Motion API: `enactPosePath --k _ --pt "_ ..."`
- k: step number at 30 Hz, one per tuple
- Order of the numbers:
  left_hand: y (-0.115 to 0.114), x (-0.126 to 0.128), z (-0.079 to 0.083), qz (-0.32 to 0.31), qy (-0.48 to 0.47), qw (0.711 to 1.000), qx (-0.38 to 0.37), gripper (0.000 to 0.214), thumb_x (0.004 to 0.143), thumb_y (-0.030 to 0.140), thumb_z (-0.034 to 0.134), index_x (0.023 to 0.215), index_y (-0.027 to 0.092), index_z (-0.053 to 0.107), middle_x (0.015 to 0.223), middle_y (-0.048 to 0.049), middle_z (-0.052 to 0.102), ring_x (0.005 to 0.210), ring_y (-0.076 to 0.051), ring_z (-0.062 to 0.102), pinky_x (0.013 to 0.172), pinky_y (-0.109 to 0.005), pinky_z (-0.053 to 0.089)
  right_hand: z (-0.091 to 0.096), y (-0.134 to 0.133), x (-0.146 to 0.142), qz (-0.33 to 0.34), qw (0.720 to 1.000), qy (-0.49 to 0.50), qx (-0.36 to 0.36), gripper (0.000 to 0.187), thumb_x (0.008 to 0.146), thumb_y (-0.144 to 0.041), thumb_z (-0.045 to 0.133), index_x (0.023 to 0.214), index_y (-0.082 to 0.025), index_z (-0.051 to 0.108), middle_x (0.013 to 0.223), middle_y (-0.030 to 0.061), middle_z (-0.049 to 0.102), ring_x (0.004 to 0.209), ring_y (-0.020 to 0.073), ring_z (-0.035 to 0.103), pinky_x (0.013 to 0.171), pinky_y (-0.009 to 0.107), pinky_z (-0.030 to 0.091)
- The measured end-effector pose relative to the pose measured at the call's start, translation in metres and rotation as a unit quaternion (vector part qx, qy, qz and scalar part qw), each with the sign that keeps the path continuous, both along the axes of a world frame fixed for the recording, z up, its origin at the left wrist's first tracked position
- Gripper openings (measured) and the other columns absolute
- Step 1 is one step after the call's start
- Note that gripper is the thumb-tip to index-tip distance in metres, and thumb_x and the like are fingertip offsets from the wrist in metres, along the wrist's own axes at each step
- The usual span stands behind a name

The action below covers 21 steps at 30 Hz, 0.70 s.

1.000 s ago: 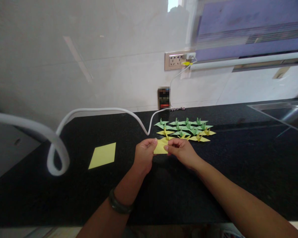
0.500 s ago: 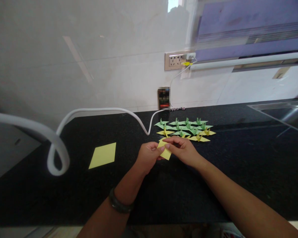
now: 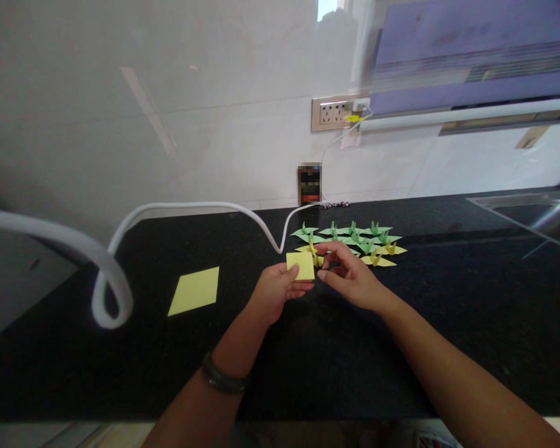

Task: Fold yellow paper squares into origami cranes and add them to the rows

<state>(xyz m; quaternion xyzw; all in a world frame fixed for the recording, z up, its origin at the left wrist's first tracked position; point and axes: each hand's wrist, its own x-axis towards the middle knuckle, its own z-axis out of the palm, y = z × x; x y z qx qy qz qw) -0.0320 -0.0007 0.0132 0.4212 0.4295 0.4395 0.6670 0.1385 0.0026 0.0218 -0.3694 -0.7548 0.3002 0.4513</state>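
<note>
My left hand (image 3: 275, 291) pinches a small folded yellow paper square (image 3: 301, 266) between thumb and fingers, holding it upright above the black counter (image 3: 401, 336). Just to the right of the paper, my right hand (image 3: 350, 277) has its fingers curled loosely apart, not touching the paper. Directly behind both hands lies a group of several green and yellow paper cranes (image 3: 354, 241). A dark band circles my left wrist.
A flat yellow paper sheet (image 3: 195, 290) lies on the counter to the left. A thick white hose (image 3: 98, 267) loops at the left. A thin white cable runs to a wall socket (image 3: 331, 114). A small dark device (image 3: 309, 184) leans against the wall. A steel sink (image 3: 536, 208) is far right.
My right hand has let go of the yellow paper and drawn slightly right. My left hand has turned the paper upright so that its flat face shows.
</note>
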Motion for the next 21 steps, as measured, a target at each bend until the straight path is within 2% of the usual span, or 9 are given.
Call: enactPosePath --k 3,8,15,21 --pt "0.0025 -0.0036 0.0023 0.011 -0.02 0.999 -0.022 0.029 0.069 0.033 0.059 0.088 0.01 0.058 0.076 -0.0108 0.066 0.062 -0.015 0.063 0.048 -0.019 0.046 0.0052 -0.0021 0.0041 0.041 0.997 -0.053 0.034 0.04 0.071 -0.018 0.055 0.109 -0.025 0.048 0.107 0.0069 0.043 0.087 0.0158 0.047 0.057 0.024 0.046" --pt "0.0014 -0.0033 0.0045 0.002 -0.014 1.0 -0.026 0.027 0.069 0.03 0.06 0.087 0.011 0.059 0.077 -0.0103 0.065 0.06 -0.015 0.063 0.048 -0.019 0.047 0.0032 -0.001 0.0028 0.047 0.994 -0.081 0.048 0.04 0.069 -0.016 0.058 0.106 -0.025 0.049 0.106 0.007 0.041 0.096 0.0187 0.043 0.064 0.028 0.048" --pt "0.0014 -0.0015 0.0016 -0.002 0.018 1.0 -0.011 0.028 0.069 0.032 0.059 0.087 0.011 0.059 0.072 -0.0091 0.066 0.058 -0.014 0.062 0.05 -0.019 0.046 0.0034 -0.0021 0.0002 0.047 0.993 -0.083 0.069 0.029 0.072 -0.018 0.057 0.1 -0.023 0.054 0.103 0.0069 0.041 0.098 0.0184 0.044 0.074 0.033 0.046" --pt "-0.0017 -0.0021 0.0038 -0.042 -0.013 0.999 -0.008 0.028 0.072 0.033 0.055 0.09 0.011 0.059 0.077 -0.0101 0.065 0.065 -0.015 0.063 0.055 -0.021 0.047 -0.0018 0.0009 -0.0012 0.025 0.989 -0.083 0.117 0.013 0.076 -0.02 0.052 0.085 -0.021 0.062 0.112 0.0071 0.039 0.091 0.0155 0.047 0.082 0.035 0.041"
